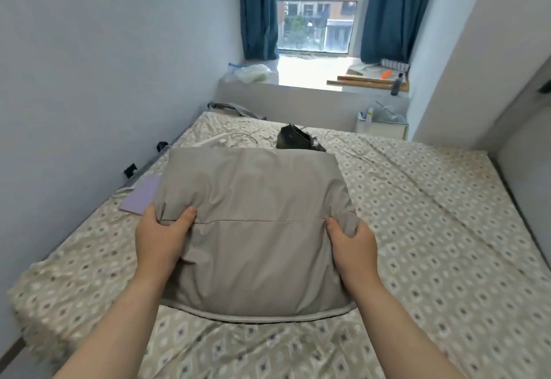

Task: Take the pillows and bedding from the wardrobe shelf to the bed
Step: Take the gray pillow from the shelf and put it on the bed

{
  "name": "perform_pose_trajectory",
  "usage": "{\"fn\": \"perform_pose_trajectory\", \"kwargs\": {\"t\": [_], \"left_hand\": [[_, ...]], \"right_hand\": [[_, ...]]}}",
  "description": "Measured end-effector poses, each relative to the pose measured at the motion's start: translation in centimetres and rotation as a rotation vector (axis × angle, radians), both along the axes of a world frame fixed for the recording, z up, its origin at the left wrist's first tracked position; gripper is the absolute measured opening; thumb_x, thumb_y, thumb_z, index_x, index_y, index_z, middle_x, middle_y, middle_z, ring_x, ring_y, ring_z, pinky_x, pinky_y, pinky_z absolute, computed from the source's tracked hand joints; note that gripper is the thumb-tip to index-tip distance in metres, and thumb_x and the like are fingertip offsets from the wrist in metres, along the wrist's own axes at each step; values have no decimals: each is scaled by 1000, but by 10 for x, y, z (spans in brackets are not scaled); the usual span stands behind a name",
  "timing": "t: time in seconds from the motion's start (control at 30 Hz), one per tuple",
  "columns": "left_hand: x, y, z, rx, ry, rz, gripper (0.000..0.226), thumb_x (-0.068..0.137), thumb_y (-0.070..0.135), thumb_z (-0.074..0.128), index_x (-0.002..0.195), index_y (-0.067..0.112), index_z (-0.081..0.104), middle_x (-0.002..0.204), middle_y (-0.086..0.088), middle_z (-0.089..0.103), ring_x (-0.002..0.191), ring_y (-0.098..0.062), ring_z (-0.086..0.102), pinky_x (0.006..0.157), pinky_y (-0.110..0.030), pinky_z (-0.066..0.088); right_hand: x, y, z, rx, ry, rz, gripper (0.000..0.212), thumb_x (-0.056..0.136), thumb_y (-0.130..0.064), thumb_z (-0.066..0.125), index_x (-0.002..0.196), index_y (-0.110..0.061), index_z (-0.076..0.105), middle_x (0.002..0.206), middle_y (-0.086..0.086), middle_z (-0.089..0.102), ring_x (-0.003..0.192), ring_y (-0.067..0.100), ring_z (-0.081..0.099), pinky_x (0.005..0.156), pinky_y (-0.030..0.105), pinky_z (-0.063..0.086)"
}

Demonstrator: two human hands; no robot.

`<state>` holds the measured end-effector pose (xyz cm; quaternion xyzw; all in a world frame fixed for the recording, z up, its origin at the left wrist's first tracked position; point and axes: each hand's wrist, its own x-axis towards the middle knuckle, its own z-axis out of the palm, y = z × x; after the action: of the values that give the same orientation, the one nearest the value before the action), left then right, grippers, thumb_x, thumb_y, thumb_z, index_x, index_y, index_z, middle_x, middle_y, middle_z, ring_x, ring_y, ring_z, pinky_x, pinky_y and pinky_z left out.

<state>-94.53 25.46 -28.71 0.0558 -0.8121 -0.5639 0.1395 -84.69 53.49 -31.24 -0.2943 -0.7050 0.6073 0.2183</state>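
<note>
While both thumbs press down into the top of the cloth, the rest of each hand's fingers curl under the sides, out of sight, so each hand is clamped on the pillow from its own flank. The left hand bites in at the left edge, its thumb lying along a stitched seam; the right hand does the same at the right edge, and the fabric bunches into folds where it is squeezed.

That bunching says plenty about how it will handle: soft, puffy, giving under light pressure, and I would judge it light, since two relaxed wrists carry it level. The grey cover looks smooth, perhaps a little slick, so a pinch of cloth alone could slide; a grip around the bulk at the two sides, as here, seems the surer hold. Nothing fragile about it, and a drop would do no harm.

Out from the hands, the pillow hangs over the bed, near its foot end, though I cannot tell whether its far edge already touches the patterned sheet. Just beside it on the left lies a purple book, and beyond it a dark bag, both worth missing when it goes down.
</note>
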Motion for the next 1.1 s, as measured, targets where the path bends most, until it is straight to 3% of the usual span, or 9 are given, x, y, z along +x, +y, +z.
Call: {"fn": "perform_pose_trajectory", "kwargs": {"t": [0.07,0.13,0.47,0.7,0.87,1.1], "left_hand": [[-37,12,-38,-25,-69,-76,61,68,43,79,119,15,62,115,-2,67,102,-22,63,89,-38,50],[-66,23,-70,-45,-100,-138,57,72,39,79,120,14,61,115,-3,66,102,-22,62,90,-40,49],[-128,21,-263,-152,-277,-228,41,82,28,73,117,10,60,106,2,62,95,-18,58,78,-26,41],[-148,-2,-401,-277,-487,-264,39,85,34,69,115,12,58,110,-4,64,101,-25,59,82,-34,42],[-151,1,-447,-296,-641,-330,60,85,33,68,135,13,41,132,-6,55,117,-27,54,89,-32,39],[-164,-4,-459,-338,-720,-333,74,78,42,73,136,14,37,132,-4,55,119,-26,54,91,-33,41]], "right_hand": [[-16,3,-36,-30,-61,-90,20,83,-34,69,85,-15,65,83,1,69,78,18,65,73,37,53],[-27,1,-67,-64,-89,-153,19,84,-33,69,86,-14,65,84,2,69,79,18,65,73,35,53],[-66,-21,-261,-287,-317,-297,13,82,-18,71,81,-10,61,81,5,66,74,21,60,69,34,50],[-70,-52,-391,-341,-477,-370,15,83,-18,70,73,-16,58,78,2,64,75,22,60,71,33,48],[-65,-62,-444,-350,-568,-388,15,84,-24,68,85,-15,56,85,0,63,82,25,60,77,35,45],[-77,-65,-458,-339,-623,-339,30,79,-26,70,96,-4,59,84,2,62,88,30,61,75,33,43]]}}
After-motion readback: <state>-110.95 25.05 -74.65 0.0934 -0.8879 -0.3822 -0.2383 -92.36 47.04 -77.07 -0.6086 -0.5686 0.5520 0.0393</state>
